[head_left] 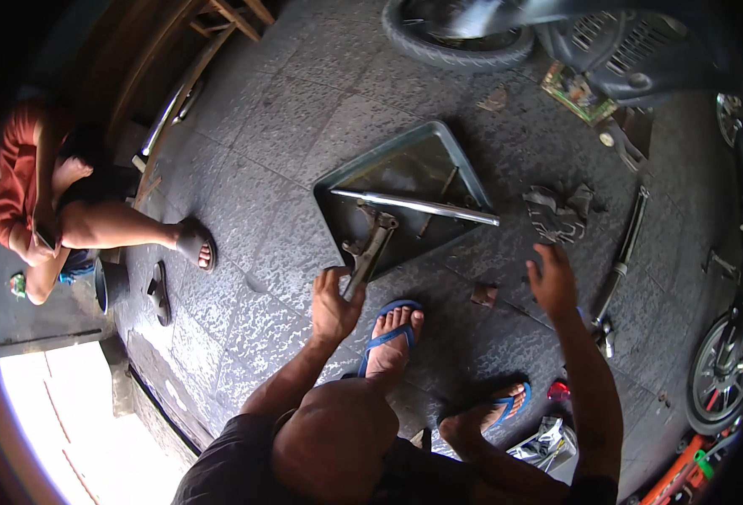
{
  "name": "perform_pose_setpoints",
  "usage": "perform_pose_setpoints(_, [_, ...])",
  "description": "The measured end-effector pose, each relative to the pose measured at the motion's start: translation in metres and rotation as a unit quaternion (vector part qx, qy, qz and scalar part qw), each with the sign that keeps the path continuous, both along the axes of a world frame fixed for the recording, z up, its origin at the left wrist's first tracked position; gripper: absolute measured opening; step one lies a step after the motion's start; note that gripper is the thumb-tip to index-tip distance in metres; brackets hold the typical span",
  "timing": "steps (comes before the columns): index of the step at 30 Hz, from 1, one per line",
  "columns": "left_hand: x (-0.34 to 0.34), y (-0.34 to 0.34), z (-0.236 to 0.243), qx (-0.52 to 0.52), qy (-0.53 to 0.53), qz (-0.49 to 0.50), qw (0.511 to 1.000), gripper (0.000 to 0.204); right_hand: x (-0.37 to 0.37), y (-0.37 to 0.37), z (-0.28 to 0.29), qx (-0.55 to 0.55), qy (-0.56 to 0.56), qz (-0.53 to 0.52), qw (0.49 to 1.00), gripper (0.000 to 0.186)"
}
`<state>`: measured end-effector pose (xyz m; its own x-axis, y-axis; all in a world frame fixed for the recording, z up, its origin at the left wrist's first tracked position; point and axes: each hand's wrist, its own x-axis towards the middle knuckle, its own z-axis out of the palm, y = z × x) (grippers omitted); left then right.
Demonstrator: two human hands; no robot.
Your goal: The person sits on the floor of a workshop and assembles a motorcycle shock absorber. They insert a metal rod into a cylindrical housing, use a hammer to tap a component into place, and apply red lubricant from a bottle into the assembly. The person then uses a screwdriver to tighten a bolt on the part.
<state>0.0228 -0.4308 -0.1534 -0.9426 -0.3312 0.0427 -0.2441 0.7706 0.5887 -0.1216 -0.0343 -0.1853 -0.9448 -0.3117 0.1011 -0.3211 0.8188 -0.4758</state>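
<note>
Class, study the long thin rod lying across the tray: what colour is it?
Shiny silver; the rod shows best in the head view.

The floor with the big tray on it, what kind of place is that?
It's probably a motorcycle repair workshop, or a spot used like one. A motorcycle wheel shows at the right, a silver metal tube lies across the dark tray.

Centre of frame: tray, one; chrome tube, one; branched metal part, one; thin rod, one. Lower half — wearer's hands, two; blue flip-flops, two. Left — seated person, one; grey sandals, two. Upper centre and lower right: wheels, at least two.
</note>
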Motion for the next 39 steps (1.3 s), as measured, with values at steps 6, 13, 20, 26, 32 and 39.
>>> perform_pose_setpoints(6, [-0.018, 0.027, 0.015, 0.072, 0.032, -0.079, 0.994, 0.022, -0.046, -0.123, -0.010, 0.043, 0.044, 0.100, 0.993, 0.041])
perform_pose_setpoints(13, [-0.027, 0.047, 0.006, 0.278, -0.121, -0.064, 0.951, 0.022, -0.070, -0.135, -0.022, 0.071, -0.104, 0.152, 0.980, 0.033])
perform_pose_setpoints(20, [-0.074, 0.073, -0.046, 0.729, -0.200, 0.124, 0.642, 0.052, 0.020, -0.124, 0.035, -0.280, -0.593, -0.026, 0.754, 0.041])
perform_pose_setpoints(26, [-0.089, 0.114, -0.059, 0.759, -0.143, 0.130, 0.622, 0.034, 0.122, -0.087, 0.023, -0.368, -0.569, -0.076, 0.731, 0.042])
perform_pose_setpoints(32, [-0.075, 0.100, -0.029, 0.784, -0.201, 0.045, 0.586, 0.016, 0.191, 0.145, 0.059, 0.028, -0.474, -0.224, 0.851, 0.031])
perform_pose_setpoints(39, [-0.072, 0.122, -0.007, 0.767, -0.227, 0.056, 0.598, 0.020, 0.375, 0.228, 0.020, -0.011, -0.444, -0.579, 0.683, 0.080])
